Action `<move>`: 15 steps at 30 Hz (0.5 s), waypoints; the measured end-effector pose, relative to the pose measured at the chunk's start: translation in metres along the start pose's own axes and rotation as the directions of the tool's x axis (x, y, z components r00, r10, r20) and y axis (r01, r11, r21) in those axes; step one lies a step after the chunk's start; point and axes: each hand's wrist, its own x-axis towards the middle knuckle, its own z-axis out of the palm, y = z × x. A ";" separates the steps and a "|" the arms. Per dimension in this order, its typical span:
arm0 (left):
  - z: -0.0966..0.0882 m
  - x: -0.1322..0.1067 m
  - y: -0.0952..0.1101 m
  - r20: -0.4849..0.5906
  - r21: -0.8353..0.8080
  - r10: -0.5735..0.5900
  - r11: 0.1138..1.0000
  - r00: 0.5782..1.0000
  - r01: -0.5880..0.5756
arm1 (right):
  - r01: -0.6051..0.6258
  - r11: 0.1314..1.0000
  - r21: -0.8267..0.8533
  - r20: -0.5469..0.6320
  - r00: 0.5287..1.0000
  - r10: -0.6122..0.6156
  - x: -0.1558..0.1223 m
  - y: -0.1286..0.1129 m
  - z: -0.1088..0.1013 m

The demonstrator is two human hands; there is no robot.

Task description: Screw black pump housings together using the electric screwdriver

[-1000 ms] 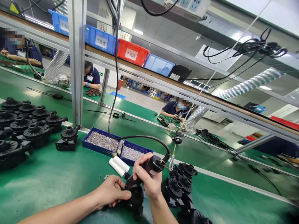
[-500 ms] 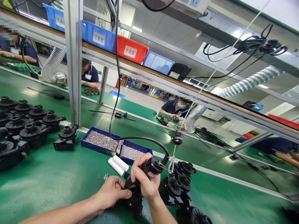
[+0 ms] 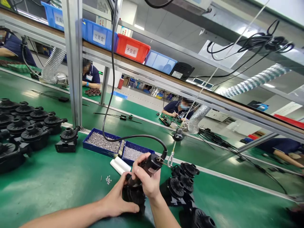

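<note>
My right hand (image 3: 146, 180) is wrapped round a black electric screwdriver (image 3: 148, 166) whose cable (image 3: 111, 95) hangs from above, its tip pointing down into a black pump housing (image 3: 134, 198). My left hand (image 3: 118, 201) grips that housing from the left and holds it on the green mat (image 3: 52, 183). A few loose screws (image 3: 108, 179) lie just left of my hands. Two white rolls (image 3: 120, 164) rest behind them.
Two blue trays of screws (image 3: 103, 142) stand behind my hands. Several black pumps (image 3: 26, 126) crowd the left of the bench, and others (image 3: 182, 186) sit right of my hands. A metal post (image 3: 73, 63) rises at the left. Other people work at benches beyond.
My left hand has shifted its grip, closing further around the housing. The screwdriver and housing have moved slightly left and up in view. The hanging cable has swung left.
</note>
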 end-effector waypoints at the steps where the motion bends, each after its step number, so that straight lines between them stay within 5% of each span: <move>1: -0.001 0.001 -0.002 0.023 -0.001 0.014 1.000 1.000 -0.014 | -0.001 0.999 -0.033 0.006 1.000 0.002 0.000 -0.001 0.001; 8: -0.009 0.000 -0.011 0.082 -0.032 -0.021 0.999 0.996 0.023 | 0.058 0.998 0.010 -0.013 0.998 -0.058 -0.003 -0.001 -0.003; 15: -0.008 0.000 0.001 0.124 -0.096 -0.026 0.995 0.992 0.038 | 0.084 0.996 0.019 -0.047 0.995 -0.083 -0.006 0.002 0.003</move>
